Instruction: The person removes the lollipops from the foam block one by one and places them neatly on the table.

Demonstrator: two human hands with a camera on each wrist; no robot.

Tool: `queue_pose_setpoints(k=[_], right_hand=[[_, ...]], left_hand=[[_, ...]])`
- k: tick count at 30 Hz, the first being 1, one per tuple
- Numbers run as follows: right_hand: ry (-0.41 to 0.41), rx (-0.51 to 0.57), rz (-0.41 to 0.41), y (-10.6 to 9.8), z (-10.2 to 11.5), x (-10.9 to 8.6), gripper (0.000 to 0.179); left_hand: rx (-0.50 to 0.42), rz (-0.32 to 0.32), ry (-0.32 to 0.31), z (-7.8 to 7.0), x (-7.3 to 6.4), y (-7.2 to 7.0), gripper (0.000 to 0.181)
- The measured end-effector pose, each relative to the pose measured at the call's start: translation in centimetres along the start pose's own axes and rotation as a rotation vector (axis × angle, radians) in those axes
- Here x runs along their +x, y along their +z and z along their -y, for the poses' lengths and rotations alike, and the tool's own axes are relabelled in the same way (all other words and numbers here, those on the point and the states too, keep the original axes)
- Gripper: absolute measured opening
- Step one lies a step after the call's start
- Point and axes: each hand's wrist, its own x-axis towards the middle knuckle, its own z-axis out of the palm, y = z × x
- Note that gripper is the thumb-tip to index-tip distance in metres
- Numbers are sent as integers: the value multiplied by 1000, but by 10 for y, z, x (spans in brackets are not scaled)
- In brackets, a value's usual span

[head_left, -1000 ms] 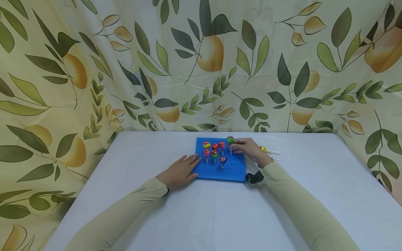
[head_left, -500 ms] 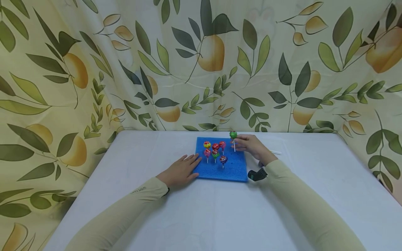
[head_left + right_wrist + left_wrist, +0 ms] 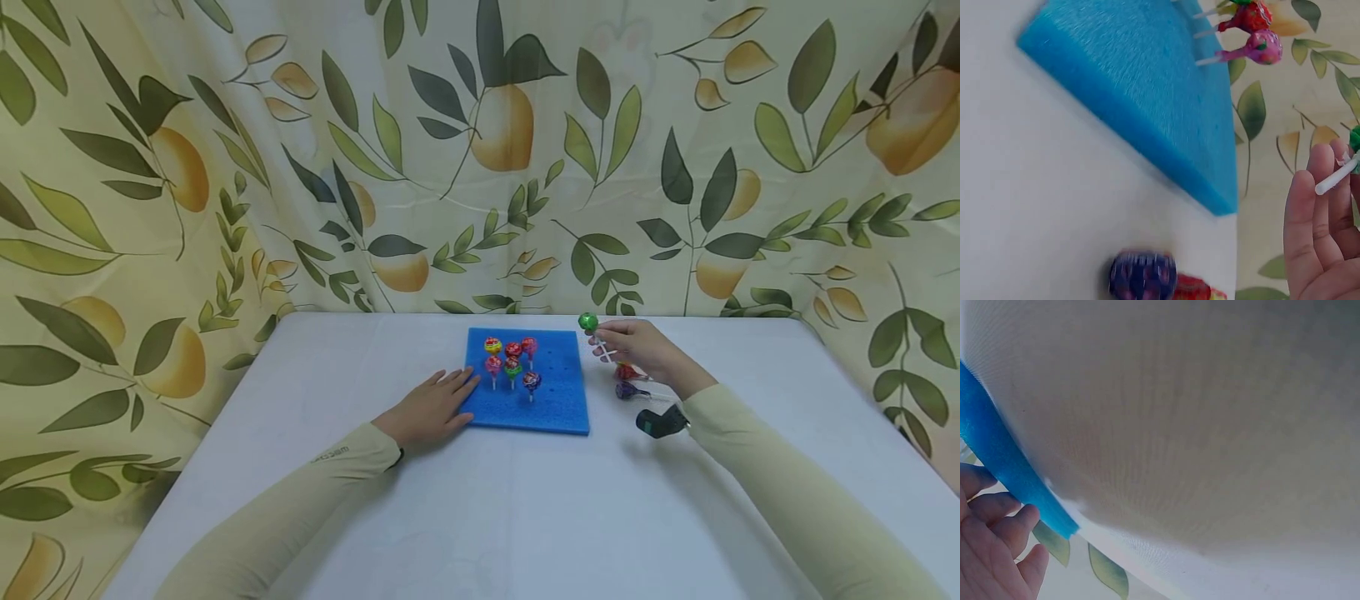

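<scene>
A green-wrapped lollipop (image 3: 588,322) is pinched by its white stick in my right hand (image 3: 647,350), raised just beyond the right edge of a blue foam board (image 3: 558,408). In the right wrist view the stick's bare end (image 3: 1329,183) points away from the wrapper, in front of the fingers. My left hand (image 3: 429,408) rests with extended fingers on the board's left edge. Several lollipops stand upright in the foam, among them a yellow one (image 3: 492,345), a pink one (image 3: 492,365) and a dark blue one (image 3: 532,382). Small holes dot the board's right part.
To the right of the board, a purple lollipop (image 3: 632,390) and a red one (image 3: 628,372) lie on the white-covered table (image 3: 480,517), below my right hand. A dark wrist camera (image 3: 662,422) juts from my right wrist. Behind the table hangs a leaf-patterned curtain (image 3: 480,208).
My right hand has lifted the green lollipop from over the board's back right part and carried it right, past the board's edge, tilting it. The left hand stays still.
</scene>
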Motion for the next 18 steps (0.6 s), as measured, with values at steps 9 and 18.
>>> queue_pose_setpoints(k=[9,18], right_hand=[[0,-132,30,-27,-11,-28,51],[29,-167,145,-44,-23,-51,50]], left_hand=[[-22,2,-4,1,-1,2,66],[-16,-4,-6,3,-2,4,66]])
